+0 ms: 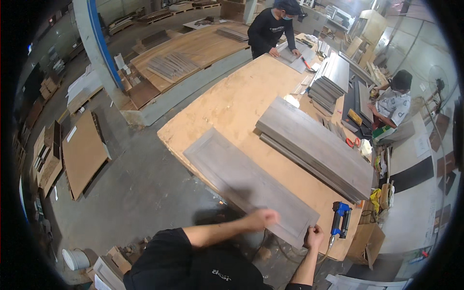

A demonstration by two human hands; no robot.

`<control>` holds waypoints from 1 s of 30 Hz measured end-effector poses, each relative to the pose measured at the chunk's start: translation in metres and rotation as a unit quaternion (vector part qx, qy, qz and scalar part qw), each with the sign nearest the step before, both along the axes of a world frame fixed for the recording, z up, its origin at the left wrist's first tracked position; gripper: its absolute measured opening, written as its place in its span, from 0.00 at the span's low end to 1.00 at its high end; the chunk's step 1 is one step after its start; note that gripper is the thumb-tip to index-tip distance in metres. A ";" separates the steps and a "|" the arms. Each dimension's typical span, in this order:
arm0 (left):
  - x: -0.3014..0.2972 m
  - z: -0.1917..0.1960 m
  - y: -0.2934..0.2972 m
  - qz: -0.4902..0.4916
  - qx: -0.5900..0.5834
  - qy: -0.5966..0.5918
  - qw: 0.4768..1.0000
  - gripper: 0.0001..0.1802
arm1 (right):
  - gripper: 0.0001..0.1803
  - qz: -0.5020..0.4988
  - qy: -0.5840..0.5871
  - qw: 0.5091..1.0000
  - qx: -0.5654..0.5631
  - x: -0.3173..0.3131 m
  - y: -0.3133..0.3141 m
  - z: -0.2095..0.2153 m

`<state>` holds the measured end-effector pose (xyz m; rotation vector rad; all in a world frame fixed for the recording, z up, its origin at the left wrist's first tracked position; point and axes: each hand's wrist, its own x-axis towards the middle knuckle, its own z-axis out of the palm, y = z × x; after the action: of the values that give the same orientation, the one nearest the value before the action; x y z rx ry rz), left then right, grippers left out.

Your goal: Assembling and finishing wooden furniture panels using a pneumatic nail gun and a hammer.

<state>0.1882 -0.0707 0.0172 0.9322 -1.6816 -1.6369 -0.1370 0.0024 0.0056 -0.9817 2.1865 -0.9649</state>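
A long grey wood-grain cabinet door (251,181) with a recessed panel lies across the near edge of the table. My right hand (314,237) pinches its near right corner, fingers closed on the edge. Over the door's near long edge is my left hand (261,220), smeared by motion, so its fingers and anything in them do not show clearly. A blue nail gun (341,220) with a hose fitting lies on the table just right of my right hand. Beyond the door, a stack of similar grey doors (314,147) rests on the table.
The wooden worktable (217,108) stretches away to a co-worker (275,29) bent over another grey panel. A second co-worker (394,101) is at the right side. Red-handled scissors (353,142) lie beyond the stack. A cardboard box (366,244) stands beside the table's right end.
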 end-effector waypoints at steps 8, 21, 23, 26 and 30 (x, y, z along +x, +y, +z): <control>0.255 -0.005 -0.201 0.397 -0.159 -0.533 0.730 0.25 | 0.14 -0.051 -0.005 0.999 0.000 0.014 -0.039 0.012; 0.281 0.011 -0.246 0.471 -0.025 -0.379 0.796 0.27 | 0.17 -0.217 0.033 0.972 -0.085 -0.003 -0.054 0.004; 0.289 0.023 -0.243 0.499 -0.023 -0.320 0.805 0.29 | 0.15 -0.234 -0.034 0.946 -0.222 0.008 -0.058 0.049; 0.293 0.049 -0.236 0.479 0.016 -0.003 0.878 0.37 | 0.15 -0.297 -0.167 0.882 -0.326 0.016 -0.051 0.079; 0.311 0.051 -0.207 0.428 0.077 -0.054 0.899 0.44 | 0.17 -0.245 -0.157 0.920 -0.263 0.010 -0.008 0.058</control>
<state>0.4996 -0.2782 0.0679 1.5764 -0.9498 -1.1130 -0.1272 -0.0061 0.0634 -0.4281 1.9593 -1.8738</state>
